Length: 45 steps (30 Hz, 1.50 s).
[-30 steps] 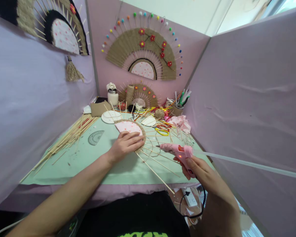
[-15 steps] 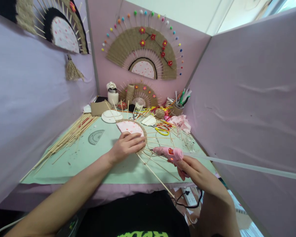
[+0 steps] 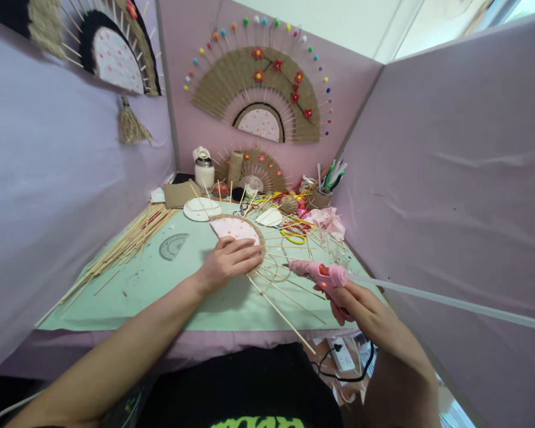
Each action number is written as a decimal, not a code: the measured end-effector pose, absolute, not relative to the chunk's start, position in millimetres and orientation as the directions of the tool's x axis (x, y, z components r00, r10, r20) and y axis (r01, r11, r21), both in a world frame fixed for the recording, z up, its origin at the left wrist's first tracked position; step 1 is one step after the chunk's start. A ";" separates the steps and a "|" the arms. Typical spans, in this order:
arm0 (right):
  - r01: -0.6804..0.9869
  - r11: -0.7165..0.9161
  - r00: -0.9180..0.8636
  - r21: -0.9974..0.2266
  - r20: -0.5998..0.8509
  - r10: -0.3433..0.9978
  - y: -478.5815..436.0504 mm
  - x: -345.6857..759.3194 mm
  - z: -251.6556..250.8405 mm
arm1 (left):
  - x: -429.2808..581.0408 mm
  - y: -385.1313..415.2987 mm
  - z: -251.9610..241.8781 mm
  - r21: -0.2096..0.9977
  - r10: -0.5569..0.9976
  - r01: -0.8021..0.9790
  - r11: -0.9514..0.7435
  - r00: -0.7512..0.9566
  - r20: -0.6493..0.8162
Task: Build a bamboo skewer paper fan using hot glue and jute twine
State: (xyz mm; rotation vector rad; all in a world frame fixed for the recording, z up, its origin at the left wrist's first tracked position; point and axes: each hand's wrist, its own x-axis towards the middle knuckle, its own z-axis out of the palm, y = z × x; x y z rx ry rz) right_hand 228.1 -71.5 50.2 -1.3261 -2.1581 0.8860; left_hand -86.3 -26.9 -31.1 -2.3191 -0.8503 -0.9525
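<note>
My left hand (image 3: 229, 261) lies flat, fingers stretched, on a pink dotted half-disc with a jute rim (image 3: 236, 229) from which thin bamboo sticks (image 3: 280, 291) fan out over the green mat (image 3: 160, 285). My right hand (image 3: 361, 309) is closed round the grip of a pink glue gun (image 3: 317, 274). A long clear glue stick (image 3: 450, 303) pokes out of the gun's back toward the right. Its nozzle points left at the sticks, a short way from my left fingertips.
A heap of loose bamboo sticks (image 3: 125, 244) lies along the left wall. Yellow scissors (image 3: 293, 236), twine ball (image 3: 288, 204), white jar (image 3: 204, 172), pen cup (image 3: 321, 196) and scraps crowd the back. Finished fans (image 3: 258, 89) hang on the pink walls. A power strip (image 3: 341, 355) lies below the table edge.
The glue gun moved left toward the sticks half a second ago, then back right and slightly up. My left hand stayed on the half-disc.
</note>
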 end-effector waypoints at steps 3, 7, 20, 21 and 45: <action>0.605 0.338 -0.456 -0.720 0.035 0.890 -70.1 227.0 47.1 | -86.1 -26.7 -31.5 -0.196 0.360 0.700 -0.687 0.562 0.745; 0.593 0.321 -0.456 -0.739 0.020 0.890 -69.8 225.0 46.5 | -86.4 -26.1 -32.8 -0.202 0.352 0.700 -0.685 0.560 0.750; 0.613 0.273 -0.436 -0.741 -0.029 0.899 -67.5 229.3 41.8 | -86.6 -25.2 -33.9 -0.219 0.329 0.701 -0.678 0.556 0.763; 0.616 0.267 -0.434 -0.742 -0.036 0.900 -67.1 230.0 40.6 | -86.6 -25.3 -33.9 -0.221 0.330 0.703 -0.676 0.557 0.762; 0.587 0.266 -0.446 -0.765 -0.031 0.895 -65.2 231.2 35.5 | -85.8 -25.0 -33.9 -0.216 0.339 0.704 -0.677 0.559 0.757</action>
